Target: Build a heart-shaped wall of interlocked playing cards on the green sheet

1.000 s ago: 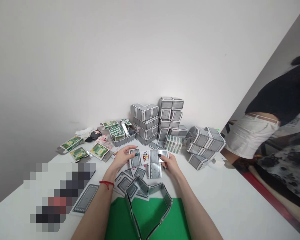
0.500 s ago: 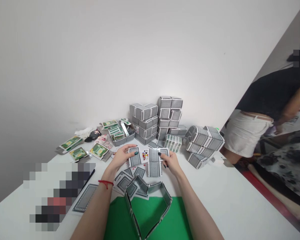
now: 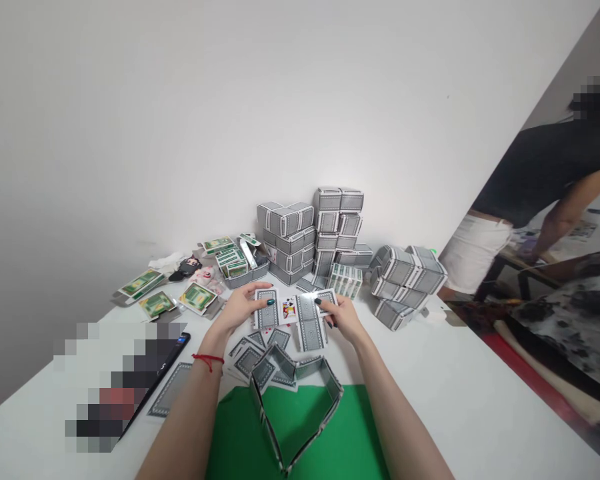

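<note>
My left hand [image 3: 241, 311] and my right hand [image 3: 341, 317] hold between them a joined strip of grey-backed playing cards [image 3: 294, 315] above the white table [image 3: 460, 393]. One card in the strip shows its face. My left thumb and fingers pinch the strip's left card, and my right fingers pinch its right end. Just below, a standing frame of folded grey cards [image 3: 295, 393] rests partly on a green sheet [image 3: 325, 447]. Loose grey cards [image 3: 250, 357] lie under my left wrist, which wears a red string.
Stacks of grey folded-card blocks [image 3: 314, 233] stand against the wall, with more [image 3: 409, 280] to the right. Green card boxes [image 3: 170, 297] and a small tray [image 3: 240, 267] lie at the back left. A dark pen [image 3: 160, 380] lies left. Another person [image 3: 535, 193] stands at the right.
My hands and the card strip have stayed almost in place. The view tilted slightly. The person at the right has bent further over and shifted right.
</note>
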`<state>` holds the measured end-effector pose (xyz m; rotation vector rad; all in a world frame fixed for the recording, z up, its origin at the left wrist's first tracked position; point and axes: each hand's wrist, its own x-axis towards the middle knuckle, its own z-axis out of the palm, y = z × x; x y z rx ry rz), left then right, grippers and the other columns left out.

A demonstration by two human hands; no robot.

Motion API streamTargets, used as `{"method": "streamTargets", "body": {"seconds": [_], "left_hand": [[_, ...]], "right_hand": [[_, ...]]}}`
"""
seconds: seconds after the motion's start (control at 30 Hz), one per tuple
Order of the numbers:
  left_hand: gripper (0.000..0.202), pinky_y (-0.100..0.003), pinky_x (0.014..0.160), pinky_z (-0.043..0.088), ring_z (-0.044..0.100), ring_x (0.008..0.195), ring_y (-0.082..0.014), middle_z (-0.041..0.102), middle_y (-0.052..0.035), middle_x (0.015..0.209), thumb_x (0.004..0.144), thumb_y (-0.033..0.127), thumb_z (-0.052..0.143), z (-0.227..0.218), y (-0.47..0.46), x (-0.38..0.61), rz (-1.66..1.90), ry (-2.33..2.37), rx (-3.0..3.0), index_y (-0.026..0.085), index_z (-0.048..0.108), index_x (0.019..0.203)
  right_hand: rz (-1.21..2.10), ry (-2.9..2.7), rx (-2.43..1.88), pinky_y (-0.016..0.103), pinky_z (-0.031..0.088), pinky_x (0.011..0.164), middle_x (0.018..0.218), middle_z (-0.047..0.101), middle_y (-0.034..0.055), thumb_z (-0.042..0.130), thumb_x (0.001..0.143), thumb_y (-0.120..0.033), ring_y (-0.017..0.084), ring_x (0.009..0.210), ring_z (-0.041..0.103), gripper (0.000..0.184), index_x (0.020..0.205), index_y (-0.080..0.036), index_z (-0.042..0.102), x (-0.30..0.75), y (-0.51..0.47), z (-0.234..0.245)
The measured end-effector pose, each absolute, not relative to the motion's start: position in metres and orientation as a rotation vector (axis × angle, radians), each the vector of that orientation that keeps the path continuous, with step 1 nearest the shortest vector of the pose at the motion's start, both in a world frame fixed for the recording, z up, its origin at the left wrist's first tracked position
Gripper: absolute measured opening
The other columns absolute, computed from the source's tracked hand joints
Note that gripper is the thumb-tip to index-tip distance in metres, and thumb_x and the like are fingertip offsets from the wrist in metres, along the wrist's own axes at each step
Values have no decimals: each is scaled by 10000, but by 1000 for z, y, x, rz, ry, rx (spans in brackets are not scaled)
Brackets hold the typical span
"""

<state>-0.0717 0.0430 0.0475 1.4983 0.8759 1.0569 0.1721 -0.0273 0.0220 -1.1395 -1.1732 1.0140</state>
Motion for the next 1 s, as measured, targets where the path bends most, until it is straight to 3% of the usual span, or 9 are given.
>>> {"method": "streamTargets", "body": {"seconds": [0.3,0.53,0.73,1.0], "left_hand": [[506,-364,832,470,582,994,-250,649,-101,1067,542,344,770,31,48,-63,1107,812,1380,155,636,991],[581,-389,898,427,537,1102,-254,535,-131,1274,595,343,736,12,50,-48,1276,737,1185,195,546,1123],[425,-396,968,354,523,1116,-251,619,-120,1150,657,362,665,1,51,-40,1261,908,1426,160,616,1027],[319,-371,962,361,544,1065,-228,632,-88,1126,735,335,569,0,50,-37,1222,960,1622,169,642,997]], "right_hand": [[1185,-1078,-1029,207,272,368,355,507,-45,700,637,-429,82,324,417,332,578,-186,482,164,-22,11],[1240,-1106,-1038,209,336,363,430,571,-21,705,624,-431,107,353,500,314,628,-172,527,156,-20,8],[1250,-1092,-1071,205,340,349,465,581,-28,715,598,-432,112,358,519,334,670,-168,525,149,-20,8],[1204,-1094,-1059,203,291,353,409,535,-48,690,623,-462,83,323,443,345,673,-172,509,144,-13,-9]]}}
